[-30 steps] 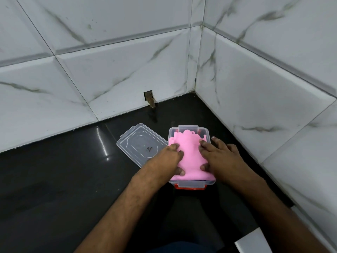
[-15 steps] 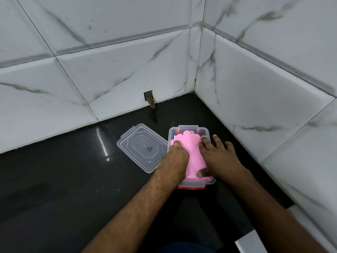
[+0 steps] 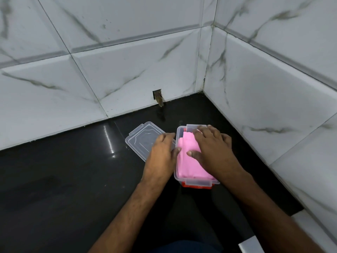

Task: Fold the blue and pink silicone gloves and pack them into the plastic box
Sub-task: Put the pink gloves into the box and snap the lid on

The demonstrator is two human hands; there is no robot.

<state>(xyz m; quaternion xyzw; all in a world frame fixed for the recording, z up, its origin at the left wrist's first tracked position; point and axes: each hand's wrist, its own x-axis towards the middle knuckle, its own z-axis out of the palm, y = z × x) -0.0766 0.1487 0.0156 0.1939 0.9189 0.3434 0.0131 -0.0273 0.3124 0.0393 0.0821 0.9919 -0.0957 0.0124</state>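
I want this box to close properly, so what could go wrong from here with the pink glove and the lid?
1. The pink glove fills the plastic box up to its rim; once the right hand lifts, it may spring up and block the lid.
2. The left hand lies partly over the lid, and could knock it aside.

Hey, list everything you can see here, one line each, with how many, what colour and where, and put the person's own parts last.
Pink silicone glove: one, pink, folded inside the box.
Clear plastic box: one, transparent with a red base, on the counter near the right wall.
Clear plastic lid: one, transparent, flat on the counter left of the box.
Black countertop: one, glossy black.
White marble-look wall tiles: several, white with grey veins, behind and right.
Blue glove: not visible.
Left hand: one, at the box's left edge.
Right hand: one, pressing on the glove.
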